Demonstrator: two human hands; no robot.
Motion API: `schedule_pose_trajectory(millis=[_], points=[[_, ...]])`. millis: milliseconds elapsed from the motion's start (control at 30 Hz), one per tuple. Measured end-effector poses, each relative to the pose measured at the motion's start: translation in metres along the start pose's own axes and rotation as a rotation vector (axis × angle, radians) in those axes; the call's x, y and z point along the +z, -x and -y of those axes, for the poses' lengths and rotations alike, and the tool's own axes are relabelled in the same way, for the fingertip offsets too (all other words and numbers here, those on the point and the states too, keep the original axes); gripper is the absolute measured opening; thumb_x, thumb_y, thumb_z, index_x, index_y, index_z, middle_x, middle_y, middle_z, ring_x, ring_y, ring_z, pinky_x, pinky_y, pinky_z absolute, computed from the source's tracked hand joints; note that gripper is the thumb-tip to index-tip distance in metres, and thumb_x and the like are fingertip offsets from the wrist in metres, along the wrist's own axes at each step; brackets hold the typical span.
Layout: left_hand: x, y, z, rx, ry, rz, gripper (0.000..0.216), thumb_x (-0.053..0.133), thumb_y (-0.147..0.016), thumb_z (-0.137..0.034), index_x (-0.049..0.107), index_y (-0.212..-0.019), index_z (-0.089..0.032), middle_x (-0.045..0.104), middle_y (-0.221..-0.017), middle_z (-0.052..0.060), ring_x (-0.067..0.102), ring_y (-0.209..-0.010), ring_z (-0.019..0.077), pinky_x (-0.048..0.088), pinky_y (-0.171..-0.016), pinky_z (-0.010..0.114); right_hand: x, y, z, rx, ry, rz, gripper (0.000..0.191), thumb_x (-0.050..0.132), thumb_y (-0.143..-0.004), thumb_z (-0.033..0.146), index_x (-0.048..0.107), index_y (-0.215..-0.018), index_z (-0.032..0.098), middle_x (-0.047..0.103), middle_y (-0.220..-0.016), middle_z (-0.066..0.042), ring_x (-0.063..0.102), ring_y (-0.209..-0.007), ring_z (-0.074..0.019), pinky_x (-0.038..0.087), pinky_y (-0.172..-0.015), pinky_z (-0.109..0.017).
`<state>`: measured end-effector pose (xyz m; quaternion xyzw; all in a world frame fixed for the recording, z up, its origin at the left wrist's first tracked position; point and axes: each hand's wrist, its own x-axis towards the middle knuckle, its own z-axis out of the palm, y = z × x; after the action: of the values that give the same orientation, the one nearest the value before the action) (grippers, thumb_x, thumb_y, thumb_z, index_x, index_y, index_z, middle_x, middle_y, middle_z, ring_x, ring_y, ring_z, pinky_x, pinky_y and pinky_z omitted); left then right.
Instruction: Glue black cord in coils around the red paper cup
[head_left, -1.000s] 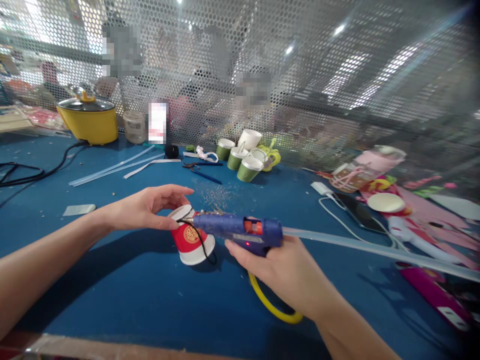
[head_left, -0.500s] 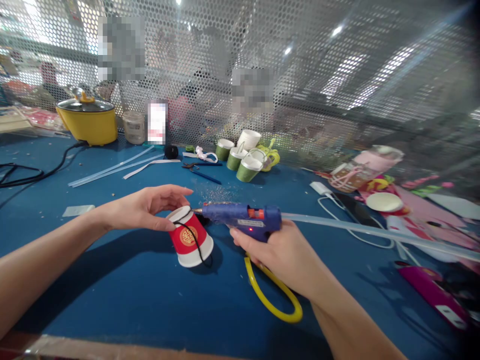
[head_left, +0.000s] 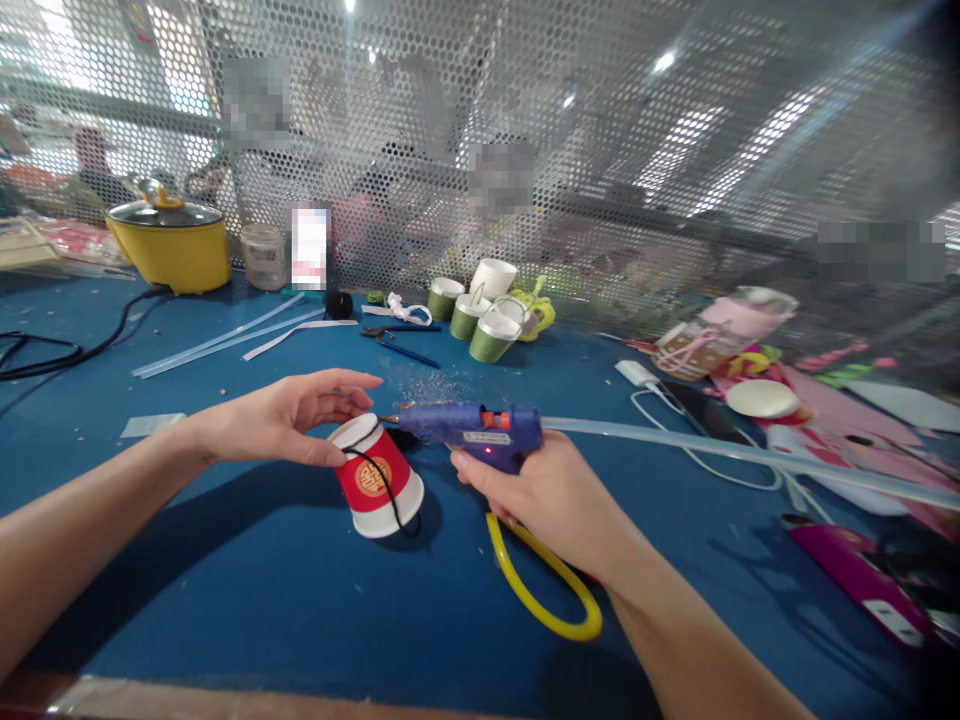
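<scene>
A paper cup (head_left: 402,503), white with a red band and gold emblem, stands upside down and slightly tilted on the blue table. My left hand (head_left: 300,415) has its thumb against the cup's upper edge; the curled fingers are behind it and partly hidden. Black cord (head_left: 385,478) runs over the cup's base and down its side. Closed around the handle of a blue glue gun (head_left: 442,424) is my right hand (head_left: 544,490). The gun's nozzle is at the cup's upper right edge, and a red light glows on its body. A long clear glue stick (head_left: 645,434) extends from its back.
Green-wrapped cups (head_left: 491,345) and pliers (head_left: 405,345) lie behind the hands. A yellow pot (head_left: 176,250), a jar (head_left: 263,256) and a phone (head_left: 309,245) line the mesh wall. Yellow tubing (head_left: 517,590) curves below my right hand; a purple power strip (head_left: 847,570) is at right.
The glue gun has shifted a little left and its rear end has swung slightly. The whole view has drifted slightly. My left hand stays at the cup.
</scene>
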<state>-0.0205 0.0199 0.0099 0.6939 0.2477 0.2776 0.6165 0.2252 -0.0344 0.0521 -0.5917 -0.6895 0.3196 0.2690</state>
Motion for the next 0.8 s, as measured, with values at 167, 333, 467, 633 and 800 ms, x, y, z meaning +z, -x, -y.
schedule_pose_trajectory(millis=[167, 333, 467, 633, 800], points=[[0.0, 0.0, -0.001, -0.001, -0.028, -0.009, 0.06, 0.066, -0.071, -0.011, 0.04, -0.124, -0.023, 0.051, -0.113, 0.006, 0.049, -0.108, 0.0194, 0.036, -0.099, 0.041, -0.009, -0.009, -0.01, 0.021, -0.049, -0.028, 0.03, 0.059, -0.072, 0.036, 0.049, -0.051, 0.018, 0.048, -0.039, 0.004, 0.046, -0.037, -0.0088, 0.04, -0.042, -0.022], [0.002, -0.001, -0.001, 0.027, -0.039, -0.007, 0.057, 0.065, -0.072, -0.015, 0.04, -0.123, -0.021, 0.054, -0.105, 0.006, 0.052, -0.101, 0.0181, 0.038, -0.096, 0.042, -0.017, -0.036, -0.039, 0.039, -0.082, -0.24, 0.026, 0.064, -0.068, 0.04, 0.058, -0.069, 0.014, 0.063, -0.063, -0.003, 0.056, -0.054, -0.0128, 0.044, -0.051, -0.024], [0.003, 0.0, 0.0, 0.034, -0.065, -0.027, 0.058, 0.065, -0.072, -0.016, 0.04, -0.123, -0.021, 0.054, -0.103, 0.006, 0.052, -0.1, 0.0186, 0.039, -0.094, 0.042, -0.015, -0.056, -0.059, 0.118, 0.098, -0.229, 0.03, 0.05, -0.079, 0.041, 0.056, -0.064, 0.015, 0.064, -0.064, -0.006, 0.057, -0.055, -0.0127, 0.043, -0.049, -0.023], [0.004, 0.001, -0.001, 0.041, -0.129, -0.042, 0.057, 0.065, -0.072, -0.017, 0.04, -0.124, -0.021, 0.054, -0.105, 0.007, 0.052, -0.1, 0.0195, 0.04, -0.093, 0.042, -0.008, -0.071, -0.073, 0.186, 0.224, -0.254, 0.031, 0.05, -0.079, 0.041, 0.049, -0.058, 0.018, 0.057, -0.046, -0.002, 0.052, -0.04, -0.0117, 0.039, -0.045, -0.024], [0.005, 0.002, -0.002, 0.059, -0.148, -0.035, 0.056, 0.064, -0.073, -0.017, 0.041, -0.123, -0.021, 0.055, -0.104, 0.007, 0.053, -0.099, 0.0195, 0.041, -0.092, 0.042, -0.008, -0.079, -0.075, 0.192, 0.379, -0.321, 0.031, 0.058, -0.072, 0.039, 0.046, -0.051, 0.02, 0.058, -0.053, -0.007, 0.059, -0.059, -0.0207, 0.038, -0.051, -0.028]])
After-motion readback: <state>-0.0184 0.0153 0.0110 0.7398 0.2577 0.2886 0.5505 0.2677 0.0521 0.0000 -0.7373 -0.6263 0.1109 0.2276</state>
